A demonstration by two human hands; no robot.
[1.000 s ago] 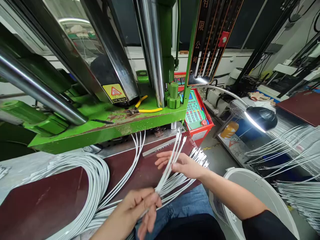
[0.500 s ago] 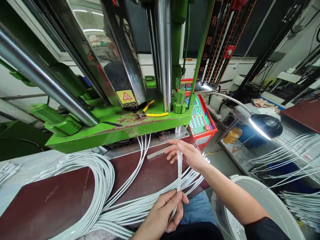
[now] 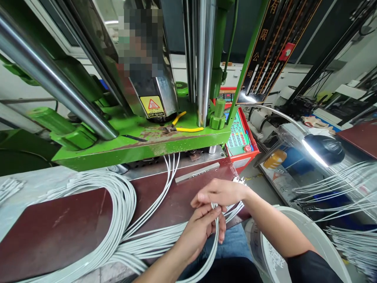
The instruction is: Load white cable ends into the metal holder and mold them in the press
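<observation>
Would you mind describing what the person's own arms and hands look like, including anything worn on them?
Both hands are bare: no gloves, rings or watch show on the left hand or the right hand. The left forearm is uncovered as far as the picture's edge. The right forearm is bare too, ending in a short black sleeve near the elbow. No markings are visible.
</observation>
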